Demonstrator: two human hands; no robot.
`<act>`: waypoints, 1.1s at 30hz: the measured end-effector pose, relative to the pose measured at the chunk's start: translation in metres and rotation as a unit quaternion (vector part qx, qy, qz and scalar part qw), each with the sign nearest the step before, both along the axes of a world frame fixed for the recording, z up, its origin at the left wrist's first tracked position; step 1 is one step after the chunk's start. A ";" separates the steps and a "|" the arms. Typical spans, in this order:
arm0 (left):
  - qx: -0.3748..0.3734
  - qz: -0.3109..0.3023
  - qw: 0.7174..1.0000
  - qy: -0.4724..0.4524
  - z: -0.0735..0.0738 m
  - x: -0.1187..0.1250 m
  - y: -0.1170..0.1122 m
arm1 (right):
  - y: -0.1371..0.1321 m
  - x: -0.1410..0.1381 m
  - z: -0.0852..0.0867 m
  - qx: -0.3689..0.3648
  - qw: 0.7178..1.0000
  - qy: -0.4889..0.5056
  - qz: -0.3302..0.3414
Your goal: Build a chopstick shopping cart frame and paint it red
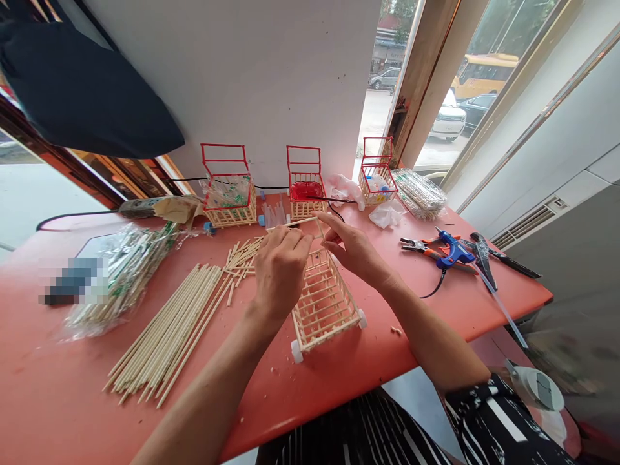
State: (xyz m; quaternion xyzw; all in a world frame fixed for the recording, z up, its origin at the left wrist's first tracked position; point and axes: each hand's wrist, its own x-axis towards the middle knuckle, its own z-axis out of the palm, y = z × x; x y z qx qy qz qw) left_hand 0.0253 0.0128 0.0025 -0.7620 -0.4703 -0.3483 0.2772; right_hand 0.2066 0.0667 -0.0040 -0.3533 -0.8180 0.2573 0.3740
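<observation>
A small cart (328, 300) built of pale wooden sticks stands on the red table, with white wheels at its near corners. At its far end rises a stick handle frame (305, 222). My left hand (282, 266) is closed at the left side of this frame, its fingertips hidden behind the knuckles. On the right, my right hand (356, 248) reaches around the frame's corner, index finger extended along the top and thumb below. To the left of the cart lie cut short sticks (242, 255) and a bundle of long sticks (167, 329).
Three finished-looking carts with red handles (230, 200) (306, 194) (378, 183) line the wall. Pliers (419, 245), a blue glue gun (454, 252) and black-handled tools (482, 258) lie right. Bagged sticks (130, 271) lie left; wrapped sticks (421, 192) sit back right. The table edge (310, 413) is near me.
</observation>
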 end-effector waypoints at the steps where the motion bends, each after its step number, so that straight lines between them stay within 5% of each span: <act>1: -0.002 0.000 1.000 -0.001 0.000 0.000 0.000 | -0.001 0.000 0.001 0.000 1.000 0.002 0.001; 10: -0.054 -0.005 0.998 -0.030 0.000 0.000 -0.001 | -0.001 -0.001 0.002 -0.004 1.000 0.003 0.002; 33: -0.002 0.013 1.000 0.022 0.003 0.002 -0.002 | -0.001 0.001 -0.001 0.005 1.000 -0.001 -0.004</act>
